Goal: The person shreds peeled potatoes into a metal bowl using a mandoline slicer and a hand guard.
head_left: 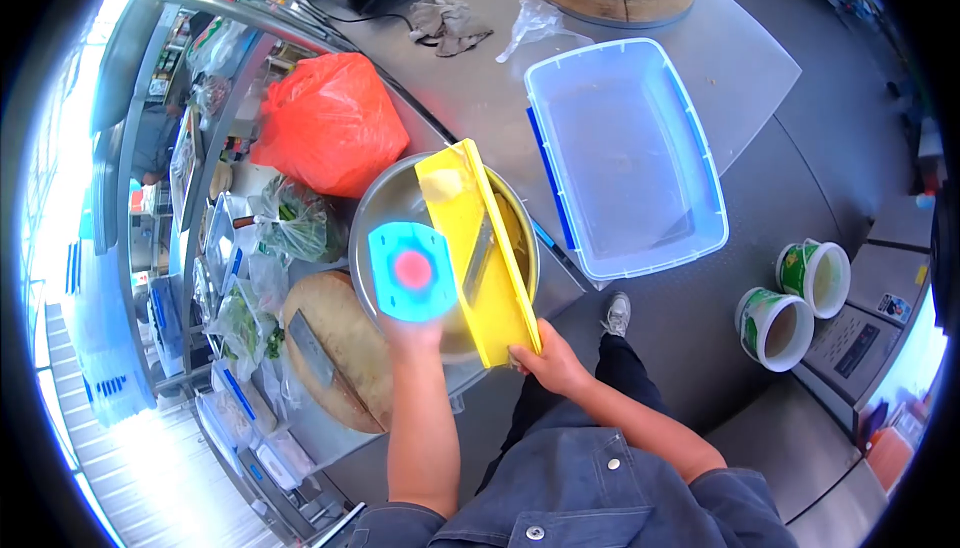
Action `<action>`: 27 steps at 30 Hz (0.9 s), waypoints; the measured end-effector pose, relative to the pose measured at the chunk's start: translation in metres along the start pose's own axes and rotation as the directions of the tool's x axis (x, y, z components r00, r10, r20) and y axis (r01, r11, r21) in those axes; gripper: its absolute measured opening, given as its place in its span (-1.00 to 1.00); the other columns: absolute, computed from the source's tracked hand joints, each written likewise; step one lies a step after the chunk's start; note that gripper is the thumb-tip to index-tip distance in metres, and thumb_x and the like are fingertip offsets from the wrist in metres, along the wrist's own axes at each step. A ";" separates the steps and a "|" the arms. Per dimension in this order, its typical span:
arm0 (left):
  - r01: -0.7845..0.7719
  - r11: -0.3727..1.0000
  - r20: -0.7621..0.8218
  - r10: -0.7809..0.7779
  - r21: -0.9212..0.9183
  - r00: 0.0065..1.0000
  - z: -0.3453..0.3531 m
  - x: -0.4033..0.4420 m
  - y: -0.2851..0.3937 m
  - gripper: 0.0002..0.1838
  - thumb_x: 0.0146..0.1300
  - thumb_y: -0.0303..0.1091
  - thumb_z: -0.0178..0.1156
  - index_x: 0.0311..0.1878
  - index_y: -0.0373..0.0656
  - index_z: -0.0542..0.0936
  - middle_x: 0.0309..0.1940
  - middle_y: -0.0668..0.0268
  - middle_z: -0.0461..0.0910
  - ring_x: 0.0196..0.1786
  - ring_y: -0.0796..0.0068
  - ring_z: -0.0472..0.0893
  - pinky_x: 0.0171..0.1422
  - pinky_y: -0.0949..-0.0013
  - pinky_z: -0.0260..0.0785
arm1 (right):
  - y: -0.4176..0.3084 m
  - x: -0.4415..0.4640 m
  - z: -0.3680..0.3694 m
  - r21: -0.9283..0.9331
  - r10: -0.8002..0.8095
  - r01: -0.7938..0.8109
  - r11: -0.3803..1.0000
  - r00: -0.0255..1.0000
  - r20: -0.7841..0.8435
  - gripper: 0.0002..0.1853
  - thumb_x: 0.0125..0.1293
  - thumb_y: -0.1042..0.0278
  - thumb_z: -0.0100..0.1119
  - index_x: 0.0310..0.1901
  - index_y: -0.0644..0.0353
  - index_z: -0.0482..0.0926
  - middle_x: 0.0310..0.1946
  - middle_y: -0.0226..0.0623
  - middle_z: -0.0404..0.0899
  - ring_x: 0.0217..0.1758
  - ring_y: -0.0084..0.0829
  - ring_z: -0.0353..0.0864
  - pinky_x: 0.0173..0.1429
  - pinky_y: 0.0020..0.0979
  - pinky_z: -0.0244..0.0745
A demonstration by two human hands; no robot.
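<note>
My left hand holds a blue slicer hand guard with a red centre. The fingers are mostly hidden by the guard. Closed around the lower end of a yellow mandoline slicer is my right hand. The slicer lies tilted across a large metal bowl, its slanted blade facing up. A pale, blurred piece rests near the slicer's upper end. Yellowish contents show in the bowl beside the slicer. The guard is just left of the blade; whether they touch, I cannot tell.
Right of the bowl stands a clear plastic bin. A red plastic bag sits behind it to the left. A cleaver lies on a round wooden board. Two buckets stand on the floor at right.
</note>
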State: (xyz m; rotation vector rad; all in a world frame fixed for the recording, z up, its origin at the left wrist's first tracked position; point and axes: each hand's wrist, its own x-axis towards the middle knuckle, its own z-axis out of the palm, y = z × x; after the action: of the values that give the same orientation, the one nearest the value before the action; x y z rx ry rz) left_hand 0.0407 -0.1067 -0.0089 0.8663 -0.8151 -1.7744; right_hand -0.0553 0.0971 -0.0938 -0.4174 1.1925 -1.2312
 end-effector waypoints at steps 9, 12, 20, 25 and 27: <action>-0.013 0.973 -0.176 -0.029 -0.232 0.984 -0.049 -0.030 0.021 -0.62 0.51 -0.02 -0.06 0.12 -0.03 0.58 0.06 0.35 0.65 0.13 0.32 0.62 0.26 0.13 0.50 | -0.005 -0.001 -0.004 -0.162 -0.020 0.000 0.987 0.992 -0.123 -0.51 0.39 0.18 0.33 0.10 0.34 0.34 -0.16 -0.18 0.58 -0.17 -0.39 0.63 -0.10 -0.37 0.57; -0.003 0.961 -0.161 -0.043 -0.275 0.986 -0.080 -0.041 0.021 -0.60 0.51 -0.01 -0.08 0.11 -0.03 0.59 0.06 0.35 0.65 0.14 0.31 0.61 0.29 0.12 0.48 | -0.010 -0.010 -0.019 -0.479 -0.226 0.027 0.877 0.904 -0.363 -0.37 0.27 0.27 0.42 0.25 0.34 0.34 0.11 -0.08 0.42 0.05 -0.26 0.56 0.16 -0.27 0.49; 0.077 0.930 -0.339 -0.208 -0.360 0.918 -0.103 -0.090 0.043 -0.60 0.53 -0.12 -0.07 0.15 -0.22 0.55 0.02 0.23 0.64 0.10 0.32 0.62 0.22 0.19 0.53 | -0.184 0.093 0.035 -0.855 -0.581 0.413 0.313 0.795 0.171 -0.56 0.20 0.44 0.40 0.13 0.25 0.60 -0.01 -0.11 0.57 0.05 -0.16 0.55 0.20 -0.29 0.46; 0.102 0.902 -0.233 -0.215 -0.419 0.948 -0.141 -0.119 0.055 -0.54 0.55 -0.05 -0.05 0.24 -0.21 0.52 0.09 0.18 0.64 0.12 0.26 0.63 0.25 0.17 0.53 | -0.207 0.197 0.050 -0.952 -0.438 0.282 -0.123 0.845 0.307 -0.48 0.07 0.31 0.45 0.10 0.22 0.59 0.08 -0.09 0.57 0.20 0.00 0.48 0.34 -0.14 0.40; 0.088 0.897 -0.229 -0.204 -0.433 0.952 -0.153 -0.126 0.065 -0.52 0.54 -0.04 -0.03 0.26 -0.22 0.51 0.10 0.17 0.63 0.13 0.26 0.63 0.25 0.16 0.53 | -0.209 0.218 0.050 -0.950 -0.324 0.220 -0.219 0.903 0.284 -0.51 0.02 0.27 0.46 0.02 0.22 0.60 0.02 -0.08 0.58 0.20 0.01 0.48 0.31 -0.12 0.42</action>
State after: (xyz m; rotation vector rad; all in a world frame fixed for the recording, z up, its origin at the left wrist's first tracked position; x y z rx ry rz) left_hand 0.2346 -0.0307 -0.0106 0.8678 -0.1787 -1.8178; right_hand -0.1431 -0.1840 -0.0096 -1.9990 2.0748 -0.2616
